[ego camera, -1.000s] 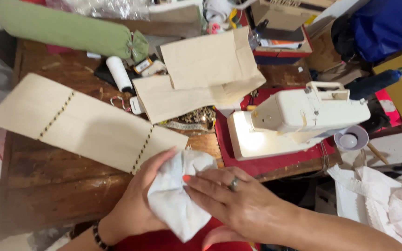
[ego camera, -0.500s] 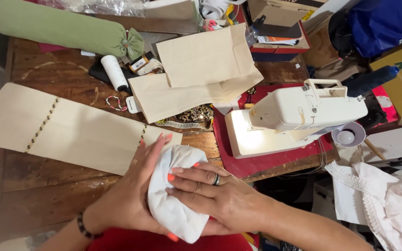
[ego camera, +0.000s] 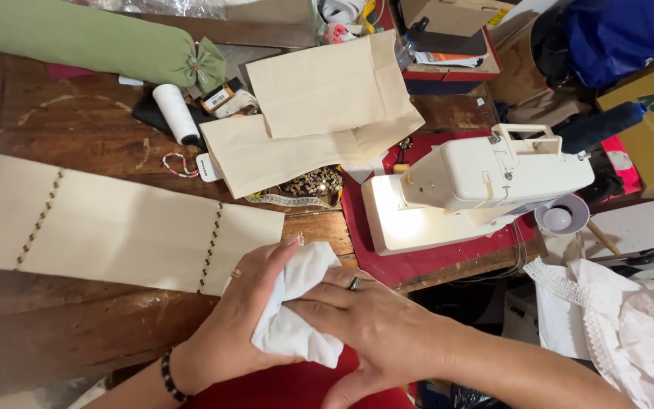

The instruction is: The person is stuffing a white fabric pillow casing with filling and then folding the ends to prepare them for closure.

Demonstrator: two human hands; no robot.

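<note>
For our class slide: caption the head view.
Both hands, left hand and right hand, fold white cloth beside a sewing machine.

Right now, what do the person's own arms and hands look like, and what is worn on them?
Both forearms are bare, with no sleeves or gloves. The left hand has a gold ring on one finger and a dark beaded bracelet at the wrist. The right hand wears a dark ring. One left nail looks painted orange-pink.
</note>
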